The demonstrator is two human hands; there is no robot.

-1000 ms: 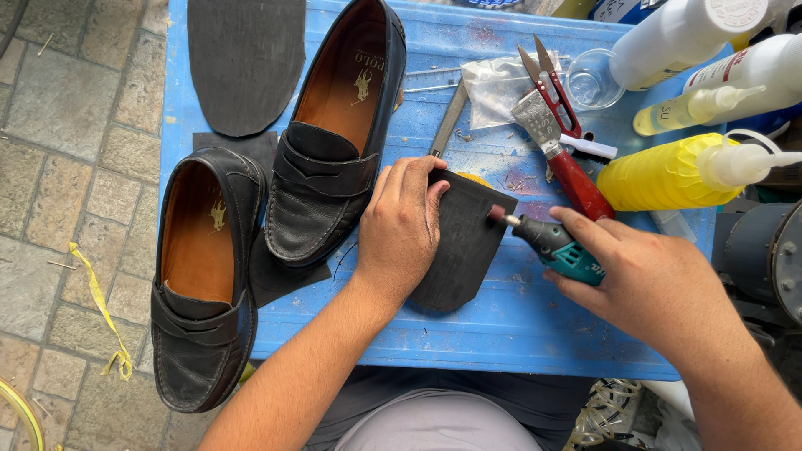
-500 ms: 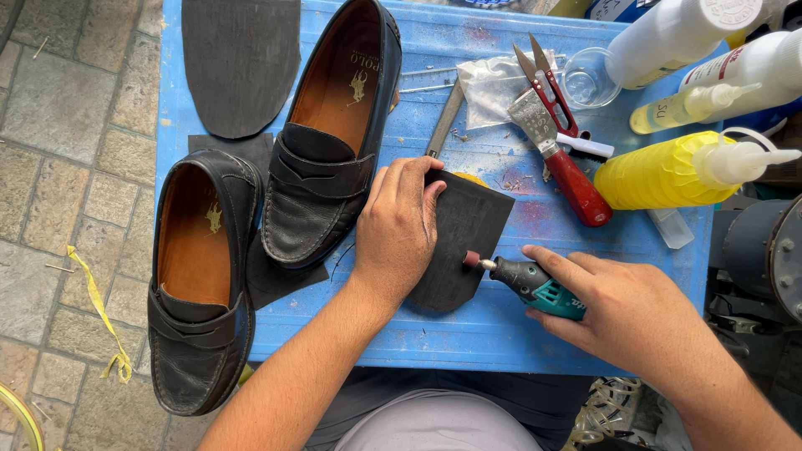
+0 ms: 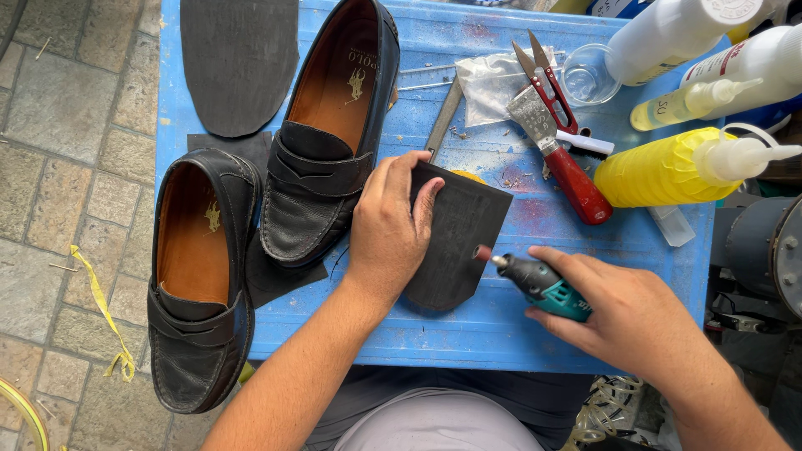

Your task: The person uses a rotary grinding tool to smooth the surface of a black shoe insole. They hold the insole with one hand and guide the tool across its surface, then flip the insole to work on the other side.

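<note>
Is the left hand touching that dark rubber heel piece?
Touching. The head view shows the left hand lying flat on the dark rubber heel piece, fingers pressing its edge.

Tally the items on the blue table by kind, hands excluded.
Black loafers: 2
Dark rubber sole pieces: 3
Bottles: 4
Rotary tool: 1
Red-handled scraper: 1
Red snips: 1
Clear cup: 1
Plastic bag: 1
Total: 14

Two loafers [image 3: 334, 142] [image 3: 200, 284], three bottles [image 3: 668, 163] [image 3: 660, 38] [image 3: 718, 83].
</note>
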